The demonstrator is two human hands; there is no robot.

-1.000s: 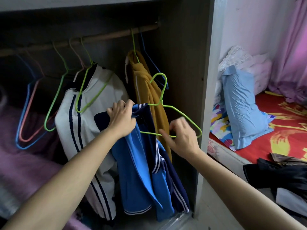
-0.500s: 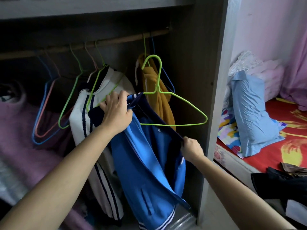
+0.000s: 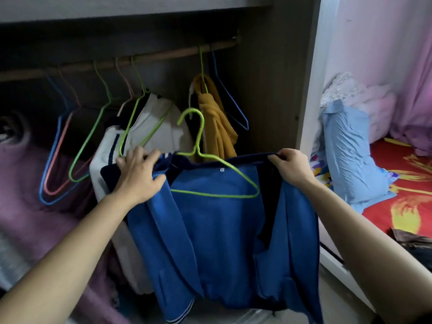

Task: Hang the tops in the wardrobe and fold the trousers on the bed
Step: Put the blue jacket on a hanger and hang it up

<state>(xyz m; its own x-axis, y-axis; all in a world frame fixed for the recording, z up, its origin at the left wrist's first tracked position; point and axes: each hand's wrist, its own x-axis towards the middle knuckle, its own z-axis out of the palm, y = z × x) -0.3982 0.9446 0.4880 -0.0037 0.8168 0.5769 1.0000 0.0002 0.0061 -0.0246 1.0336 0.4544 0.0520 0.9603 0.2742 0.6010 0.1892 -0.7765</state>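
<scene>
Both bare forearms are reaching forward and up from the bottom corners, spread apart. The left hand (image 3: 138, 176) is gripping the jacket (image 3: 222, 230) at its collar and left shoulder, knuckles toward the camera and fingers curled over the bunched fabric. The right hand (image 3: 292, 169) is pinching the top edge of the jacket's other shoulder, thumb at the front and fingers folded behind. Between the hands the blue jacket is hanging open in front of the wardrobe (image 3: 311, 90), its lining and a small white label facing the camera and its striped hem drooping low.

A green hanger (image 3: 215, 195) is sitting inside the neck: its left end is hiding under the collar by the left hand, its right arm and bottom bar are lying against the lining, and its hook is standing above the collar, well below the rail (image 3: 163, 57).

Behind, a white top (image 3: 159, 127) and a yellow top (image 3: 217, 127) are hanging from the rail, with empty hangers (image 3: 86, 146) to the left. Farther right, a blue pillow (image 3: 350, 155) and dark clothes (image 3: 416, 249) are lying on the red bed (image 3: 409, 195).
</scene>
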